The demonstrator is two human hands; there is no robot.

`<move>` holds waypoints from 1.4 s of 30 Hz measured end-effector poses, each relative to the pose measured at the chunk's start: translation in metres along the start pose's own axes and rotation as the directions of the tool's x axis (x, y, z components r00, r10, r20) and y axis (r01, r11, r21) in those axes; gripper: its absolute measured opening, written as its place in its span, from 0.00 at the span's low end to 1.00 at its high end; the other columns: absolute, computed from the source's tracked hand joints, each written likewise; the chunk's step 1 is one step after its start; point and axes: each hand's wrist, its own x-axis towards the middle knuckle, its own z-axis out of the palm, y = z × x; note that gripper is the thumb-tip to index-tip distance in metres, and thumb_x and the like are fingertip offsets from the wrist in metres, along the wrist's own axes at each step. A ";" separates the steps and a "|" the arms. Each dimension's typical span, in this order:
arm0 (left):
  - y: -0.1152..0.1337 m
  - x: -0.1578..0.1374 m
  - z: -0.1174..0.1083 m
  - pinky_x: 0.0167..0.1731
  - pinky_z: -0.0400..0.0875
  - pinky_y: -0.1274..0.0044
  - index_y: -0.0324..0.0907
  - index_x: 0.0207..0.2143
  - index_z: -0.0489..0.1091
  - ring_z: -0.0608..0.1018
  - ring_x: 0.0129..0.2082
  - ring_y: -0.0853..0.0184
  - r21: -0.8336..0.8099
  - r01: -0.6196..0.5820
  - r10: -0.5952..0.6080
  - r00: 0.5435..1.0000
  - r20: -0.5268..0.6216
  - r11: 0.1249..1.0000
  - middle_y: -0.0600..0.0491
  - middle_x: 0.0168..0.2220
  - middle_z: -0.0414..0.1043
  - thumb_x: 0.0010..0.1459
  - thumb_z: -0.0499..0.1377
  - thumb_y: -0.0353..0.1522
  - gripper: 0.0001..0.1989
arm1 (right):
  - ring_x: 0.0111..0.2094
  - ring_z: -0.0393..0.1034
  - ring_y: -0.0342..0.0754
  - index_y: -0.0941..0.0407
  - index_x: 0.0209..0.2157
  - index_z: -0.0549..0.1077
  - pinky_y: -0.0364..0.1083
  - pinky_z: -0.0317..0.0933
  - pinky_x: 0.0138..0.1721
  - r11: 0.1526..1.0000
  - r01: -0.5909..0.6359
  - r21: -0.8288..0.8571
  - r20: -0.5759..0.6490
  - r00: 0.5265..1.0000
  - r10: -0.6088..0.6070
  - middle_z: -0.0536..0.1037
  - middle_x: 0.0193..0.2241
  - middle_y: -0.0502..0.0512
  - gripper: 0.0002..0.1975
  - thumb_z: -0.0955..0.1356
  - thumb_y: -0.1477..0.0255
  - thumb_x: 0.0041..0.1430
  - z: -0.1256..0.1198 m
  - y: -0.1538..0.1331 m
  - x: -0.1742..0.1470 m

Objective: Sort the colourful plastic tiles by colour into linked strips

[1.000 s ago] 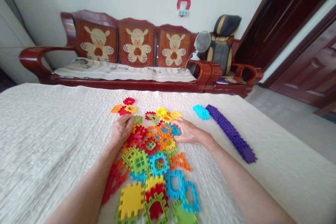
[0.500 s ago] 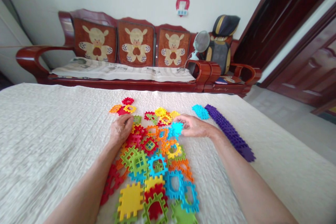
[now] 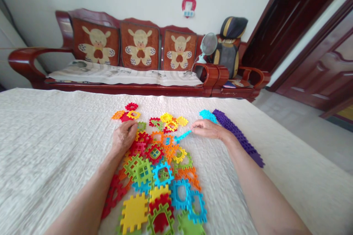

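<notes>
My right hand (image 3: 205, 129) pinches a blue interlocking tile (image 3: 183, 136) by its edge, and the tile is tilted so that mostly its thin side shows. To the left, my left hand (image 3: 124, 134) rests with curled fingers at the edge of the pile, near a green tile (image 3: 141, 126) and red tiles (image 3: 145, 137); whether it holds anything is hidden. Between my forearms lies a spread of notched plastic tiles, among them a yellow square (image 3: 134, 213), a green window tile (image 3: 143, 170) and a blue frame tile (image 3: 162, 174).
Beyond my right hand a blue tile stack (image 3: 208, 115) touches a long purple row of tiles (image 3: 238, 137). A small group with a red tile (image 3: 131, 106) lies past my left hand. Behind the cloth-covered table (image 3: 68, 136) stand a wooden sofa (image 3: 127, 89) and a fan (image 3: 209, 44).
My right hand has moved slightly away from the pile, and the blue tile in it has turned from face-on to nearly edge-on. My left hand has stayed about where it was.
</notes>
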 end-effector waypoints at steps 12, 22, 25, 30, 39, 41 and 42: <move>-0.003 0.000 0.002 0.50 0.69 0.72 0.44 0.36 0.75 0.78 0.45 0.61 -0.002 0.007 -0.007 1.000 0.000 1.000 0.50 0.42 0.78 0.56 0.49 0.41 0.18 | 0.22 0.55 0.40 0.57 0.22 0.68 0.41 0.46 0.24 0.994 -0.107 0.006 -0.045 0.993 0.107 0.62 0.18 0.44 0.13 0.63 0.63 0.52 0.021 0.005 0.010; -0.004 0.000 0.002 0.50 0.70 0.72 0.43 0.36 0.75 0.78 0.45 0.61 0.004 -0.003 0.003 1.000 -0.002 1.000 0.50 0.42 0.78 0.56 0.49 0.41 0.18 | 0.30 0.70 0.45 0.56 0.36 0.78 0.41 0.58 0.30 0.989 -0.096 -0.109 -0.074 0.993 0.089 0.79 0.29 0.51 0.13 0.64 0.72 0.52 0.018 0.003 0.007; -0.004 0.001 0.002 0.50 0.69 0.72 0.44 0.36 0.76 0.78 0.45 0.61 0.012 0.008 -0.008 1.000 0.004 1.000 0.50 0.43 0.78 0.56 0.50 0.41 0.18 | 0.25 0.68 0.44 0.57 0.36 0.77 0.41 0.58 0.26 0.971 -0.240 -0.017 0.051 0.969 0.241 0.76 0.23 0.49 0.13 0.64 0.68 0.53 0.008 0.010 0.003; -0.002 0.000 0.001 0.50 0.69 0.73 0.44 0.36 0.75 0.77 0.45 0.61 0.013 0.009 -0.009 1.000 0.002 1.000 0.51 0.43 0.78 0.55 0.49 0.42 0.18 | 0.37 0.72 0.50 0.56 0.39 0.76 0.43 0.63 0.36 0.949 -0.218 -0.227 -0.054 0.976 0.211 0.78 0.37 0.54 0.19 0.71 0.65 0.43 0.000 0.012 -0.003; -0.010 0.001 0.003 0.47 0.71 0.74 0.45 0.35 0.76 0.78 0.42 0.62 0.035 -0.006 0.006 1.000 -0.012 0.999 0.53 0.41 0.79 0.55 0.51 0.42 0.17 | 0.43 0.70 0.53 0.57 0.44 0.74 0.45 0.63 0.43 0.905 -0.071 -0.420 0.034 0.995 0.093 0.75 0.41 0.60 0.23 0.72 0.69 0.42 0.016 0.002 -0.007; -0.014 0.002 0.004 0.46 0.71 0.74 0.46 0.35 0.76 0.78 0.41 0.62 0.035 -0.011 0.012 1.000 -0.013 0.999 0.53 0.41 0.79 0.55 0.51 0.42 0.16 | 0.43 0.70 0.53 0.58 0.43 0.74 0.45 0.63 0.43 0.901 -0.153 -0.405 -0.042 0.988 0.149 0.75 0.42 0.60 0.22 0.72 0.68 0.44 0.007 0.002 -0.008; -0.015 0.002 0.004 0.46 0.71 0.74 0.46 0.35 0.76 0.78 0.41 0.62 0.034 -0.012 0.012 1.000 -0.012 0.999 0.53 0.41 0.79 0.55 0.52 0.42 0.16 | 0.44 0.69 0.54 0.58 0.44 0.73 0.46 0.62 0.44 0.895 -0.209 -0.394 -0.110 0.977 0.180 0.75 0.43 0.61 0.21 0.71 0.67 0.46 0.001 0.003 -0.009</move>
